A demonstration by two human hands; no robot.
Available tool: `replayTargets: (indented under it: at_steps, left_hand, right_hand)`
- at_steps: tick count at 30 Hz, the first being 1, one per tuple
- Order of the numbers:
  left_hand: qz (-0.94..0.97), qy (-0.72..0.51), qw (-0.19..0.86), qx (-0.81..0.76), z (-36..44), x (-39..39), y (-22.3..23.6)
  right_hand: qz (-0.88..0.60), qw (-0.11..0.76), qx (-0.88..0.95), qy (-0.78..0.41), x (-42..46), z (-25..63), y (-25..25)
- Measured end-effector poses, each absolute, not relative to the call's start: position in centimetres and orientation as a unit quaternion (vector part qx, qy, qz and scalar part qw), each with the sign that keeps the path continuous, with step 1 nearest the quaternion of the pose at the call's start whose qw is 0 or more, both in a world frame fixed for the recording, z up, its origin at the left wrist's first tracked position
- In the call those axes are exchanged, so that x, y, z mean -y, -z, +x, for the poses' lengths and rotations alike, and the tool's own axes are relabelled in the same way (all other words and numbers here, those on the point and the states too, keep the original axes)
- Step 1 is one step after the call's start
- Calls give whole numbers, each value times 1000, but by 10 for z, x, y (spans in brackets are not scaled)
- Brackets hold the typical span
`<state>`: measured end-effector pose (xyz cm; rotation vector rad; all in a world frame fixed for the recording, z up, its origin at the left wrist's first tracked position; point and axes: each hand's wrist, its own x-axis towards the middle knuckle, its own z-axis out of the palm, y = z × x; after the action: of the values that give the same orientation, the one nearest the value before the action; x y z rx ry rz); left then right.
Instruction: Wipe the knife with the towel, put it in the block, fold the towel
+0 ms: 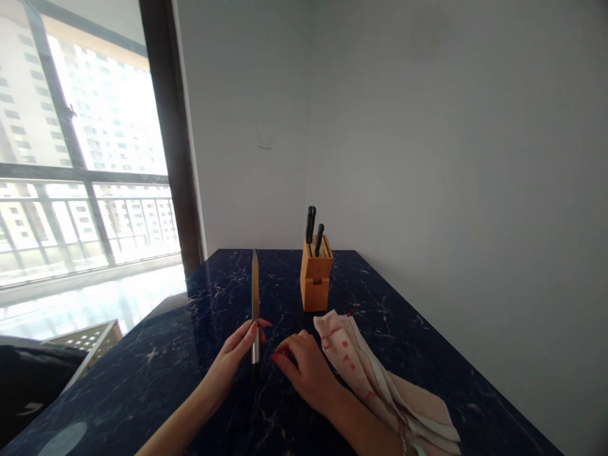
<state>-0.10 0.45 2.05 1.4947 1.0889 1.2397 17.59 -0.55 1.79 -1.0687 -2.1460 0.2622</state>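
Note:
A long kitchen knife (255,285) points away from me, its blade tip at the far end and its dark handle towards me. My left hand (241,341) grips it where blade and handle meet, thumb on one side and fingers on the other. To the right, my right hand (304,366) is loosely curled just above or on the table, thumb apart from the fingers, and nothing shows in it. Beside that hand lies a folded pink and white towel (365,373). Beyond both hands stands a wooden knife block (315,291) with black-handled knives (310,223) upright in its slots.
The dark blue marbled table (199,367) runs to the wall corner, with a white wall (451,190) along its right. On the left are a glass window door (85,158), a perforated light-coloured chair (95,342) and a black cloth item (38,386).

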Motion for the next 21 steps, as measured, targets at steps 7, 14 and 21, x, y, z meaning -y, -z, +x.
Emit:
replayTargets:
  at_steps: [7, 14, 21]
  left_hand:
    - [621, -449, 506, -396, 4, -3, -14]
    - [574, -474, 432, -508, -5, -18, -3]
    - [601, -429, 423, -525, -1, -7, -7]
  right_hand:
    - [-414, 348, 823, -174, 7, 172, -9]
    - [-449, 289, 845, 1, -7, 189, -16]
    - [-446, 222, 866, 49, -19, 210, -24]
